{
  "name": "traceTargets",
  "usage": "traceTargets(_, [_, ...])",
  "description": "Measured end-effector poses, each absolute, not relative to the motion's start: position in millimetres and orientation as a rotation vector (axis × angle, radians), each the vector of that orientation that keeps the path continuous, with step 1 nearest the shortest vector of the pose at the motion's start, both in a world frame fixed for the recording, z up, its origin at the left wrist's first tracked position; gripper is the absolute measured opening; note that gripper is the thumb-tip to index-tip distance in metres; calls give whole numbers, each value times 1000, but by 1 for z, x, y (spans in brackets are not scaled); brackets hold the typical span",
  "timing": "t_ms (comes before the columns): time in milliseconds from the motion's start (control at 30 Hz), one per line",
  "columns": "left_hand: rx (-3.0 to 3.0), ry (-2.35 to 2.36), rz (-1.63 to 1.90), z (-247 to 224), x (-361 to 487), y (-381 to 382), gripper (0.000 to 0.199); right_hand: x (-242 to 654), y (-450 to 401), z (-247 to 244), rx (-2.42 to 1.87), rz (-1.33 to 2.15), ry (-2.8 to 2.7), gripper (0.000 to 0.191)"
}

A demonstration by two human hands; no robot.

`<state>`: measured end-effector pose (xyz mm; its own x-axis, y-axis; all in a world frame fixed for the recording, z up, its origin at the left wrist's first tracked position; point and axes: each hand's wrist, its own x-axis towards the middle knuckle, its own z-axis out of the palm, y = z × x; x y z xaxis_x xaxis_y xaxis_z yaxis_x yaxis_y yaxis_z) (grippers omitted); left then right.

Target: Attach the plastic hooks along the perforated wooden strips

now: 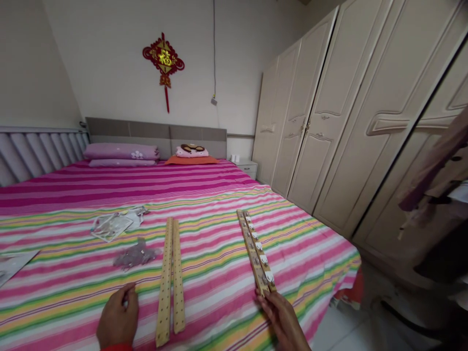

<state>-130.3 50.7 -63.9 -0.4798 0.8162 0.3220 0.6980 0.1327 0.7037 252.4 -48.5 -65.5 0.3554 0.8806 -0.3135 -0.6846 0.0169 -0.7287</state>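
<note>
My right hand grips the near end of a pair of narrow wooden strips on the striped sheet. Along these strips sit several white rounded pieces and small shiny pieces, too small to name. My left hand rests low on the sheet with its fingers curled together; what they hold, if anything, I cannot make out. Between my hands lie two long, bare wooden strips with rows of holes, a left one and a shorter right one. Beyond my left hand is a heap of small greyish plastic bags.
Clear packets lie farther back on the bed, and a whitish packet is at the left edge. Folded bedding stands by the headboard. A cream wardrobe lines the right side, beyond the bed's edge.
</note>
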Motion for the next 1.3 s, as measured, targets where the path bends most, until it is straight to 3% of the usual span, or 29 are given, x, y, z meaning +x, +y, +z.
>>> traceTargets(267, [1553, 2230, 1330, -70, -132, 51, 30, 270, -52, -60, -1058, 1243, -320, 28])
traceTargets(633, [1580, 2217, 1405, -69, -126, 46, 33, 284, -61, -79, -1035, 1204, -138, 37])
traceTargets(767, [1578, 2211, 1419, -72, -127, 47, 32, 250, -69, -96, -1082, 1182, -131, 36])
traceTargets(1067, [1639, 2173, 1458, -81, -131, 48, 30, 112, -37, -58, -1254, 1274, -1094, 49])
traceTargets(1300, [1745, 2126, 1570, -90, -133, 53, 25, 73, -15, -76, -1263, 1617, -992, 58])
